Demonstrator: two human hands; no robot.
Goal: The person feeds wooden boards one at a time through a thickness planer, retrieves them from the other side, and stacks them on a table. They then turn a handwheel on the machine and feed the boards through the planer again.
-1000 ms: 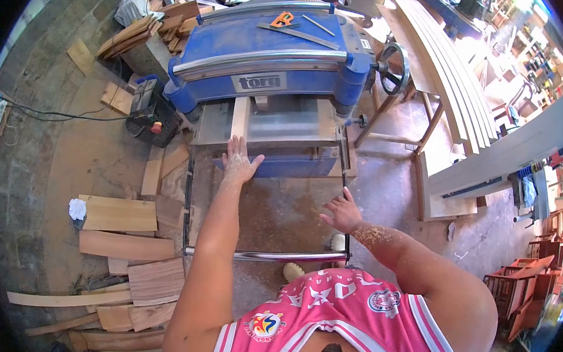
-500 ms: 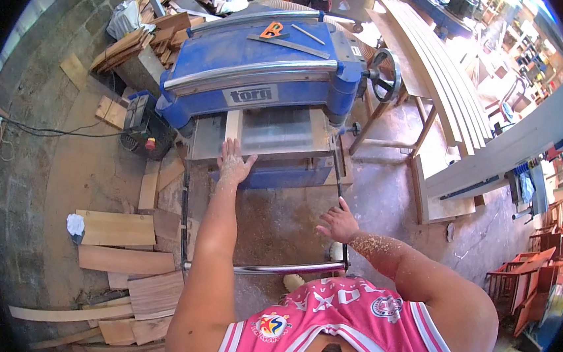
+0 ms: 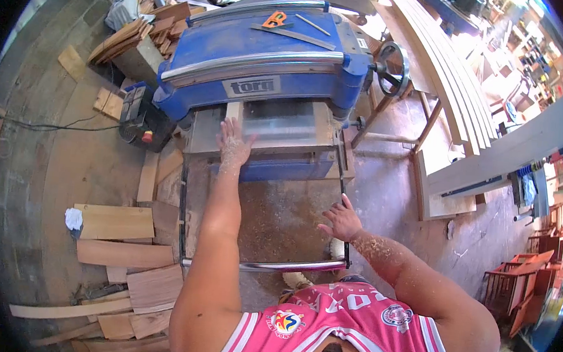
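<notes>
A blue thickness planer (image 3: 192, 53) marked "torq" stands in front of me. On its metal infeed table (image 3: 205, 137) lies a narrow pale wood strip (image 3: 234, 111), its far end hidden under the machine's housing. My left hand (image 3: 234, 144) rests flat at the strip's near end, fingers spread, with sawdust on its back. To the right, my right hand (image 3: 343, 220) hovers near the side bar of the roller frame (image 3: 261, 265), fingers apart and holding nothing. Wood shavings cling to my right forearm.
An orange-handled saw (image 3: 275, 20) and metal rule lie on the planer. A handwheel (image 3: 392, 69) sticks out at its right. Long boards (image 3: 435, 75) rest on a stand beyond. Offcuts (image 3: 116, 222) cover the left floor near a black motor box (image 3: 144, 119). Another person stands behind the planer.
My left hand has moved forward toward the planer, and less of the wood strip shows. My right hand has barely moved. The person behind shows less at the frame's top.
</notes>
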